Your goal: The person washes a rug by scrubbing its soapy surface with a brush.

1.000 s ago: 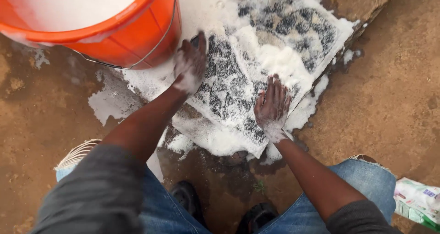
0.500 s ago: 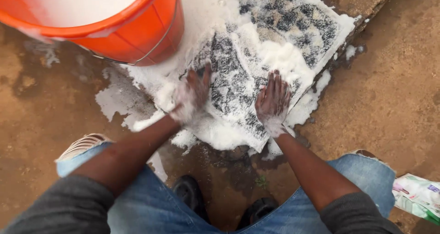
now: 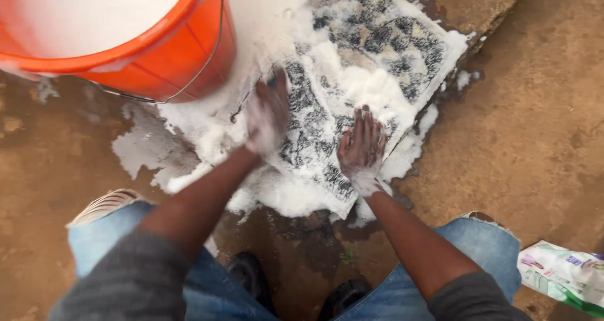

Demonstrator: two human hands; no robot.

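Note:
A soapy black-and-white patterned mat [image 3: 371, 50] lies on the wet ground, thick with white foam. My left hand [image 3: 267, 110] is flat on the mat's left part, blurred and coated in suds. My right hand [image 3: 360, 146] presses flat on the mat's near right edge, fingers spread. Neither hand grips anything. An orange bucket [image 3: 126, 38] full of foam stands just left of the mat, close to my left hand.
Brown wet dirt ground surrounds the mat, with foam spilled at the left [image 3: 148, 151]. A stone slab edge [image 3: 478, 6] lies under the mat's far side. A white and green plastic packet [image 3: 560, 274] lies at the lower right. My jeans-clad knees and dark shoes are below.
My left hand slid down the mat toward me, then back up along its left part. My right hand stayed pressed on the near right edge.

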